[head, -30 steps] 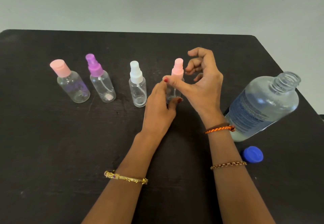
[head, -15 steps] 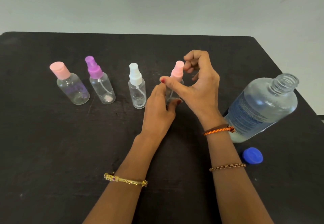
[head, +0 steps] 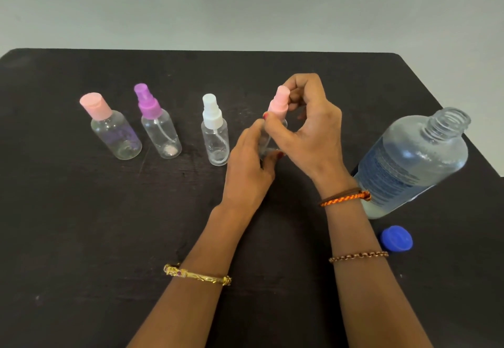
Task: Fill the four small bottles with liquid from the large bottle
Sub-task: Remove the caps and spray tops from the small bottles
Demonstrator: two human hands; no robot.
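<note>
Four small clear bottles stand in a row on the black table [head: 81,238]. From the left: one with a pink flip cap [head: 114,132], one with a purple spray top [head: 159,126], one with a white spray top [head: 215,135]. My left hand [head: 248,167] grips the body of the fourth bottle. My right hand [head: 308,129] pinches its pink spray top [head: 279,102] between thumb and fingers. The large clear bottle [head: 411,162], uncapped and part full of liquid, stands to the right of my right wrist.
A blue cap [head: 396,238] lies on the table in front of the large bottle, near my right forearm. The table's far edge meets a pale wall; its right corner is close behind the large bottle.
My right hand's fingers have closed in from spread to curled round the pink spray top. The left hand stays on the bottle's body. The view has shifted slightly.
</note>
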